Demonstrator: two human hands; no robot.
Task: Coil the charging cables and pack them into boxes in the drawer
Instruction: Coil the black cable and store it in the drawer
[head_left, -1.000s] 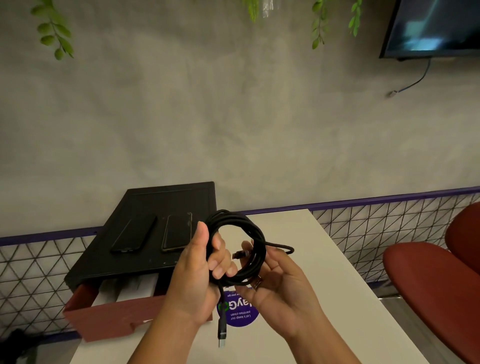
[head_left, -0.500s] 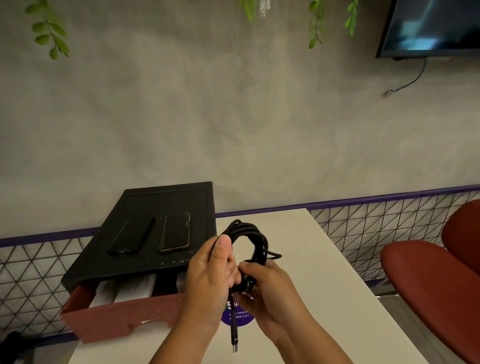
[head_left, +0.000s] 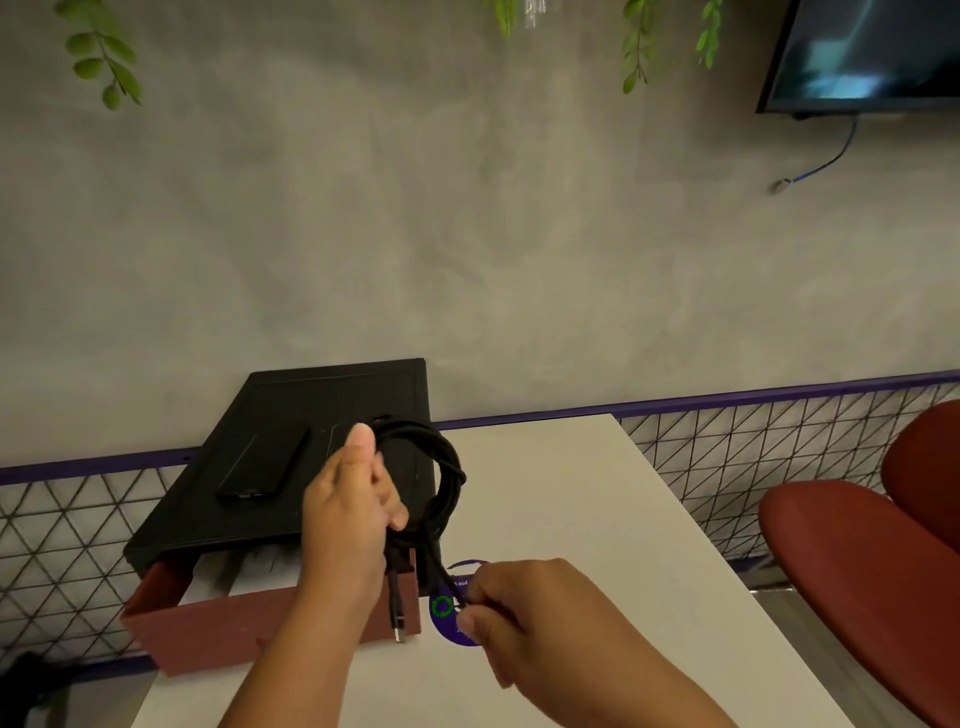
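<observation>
A grey plaster wall fills the background, with one dark screen (head_left: 872, 52) at its upper right and three sprigs of green leaves (head_left: 104, 62) hanging along the top edge; below it a purple-railed wire mesh panel (head_left: 753, 447) runs behind the far edge of one white table (head_left: 597, 519); the table's right edge slants down toward the lower right, and the top between that edge and the hands lies bare; past the edge sit two rounded red chair shells (head_left: 857, 571); at the table's far left stands one black drawer unit (head_left: 332, 400), one dark phone (head_left: 265, 467) lying flat on its top; its one red drawer (head_left: 249, 629) is pulled out toward the viewer, its front near the table's left side, with pale boxes (head_left: 249, 577) inside whose number cannot be told; the one black charging cable (head_left: 449, 467) is held as an upright coil of several turns above the unit's right front corner, clear of the table; the left hand (head_left: 353, 514) grips the coil's left side, thumb raised against the top of the loop and fingers curled through it; one plug end (head_left: 399, 631) hangs below this hand in front of the drawer's right end; the right hand (head_left: 524, 608), lower and nearer, pinches the cable's other tail between thumb and forefinger, its remaining fingers curled, just above one round purple sticker (head_left: 447, 621) on the tabletop.
</observation>
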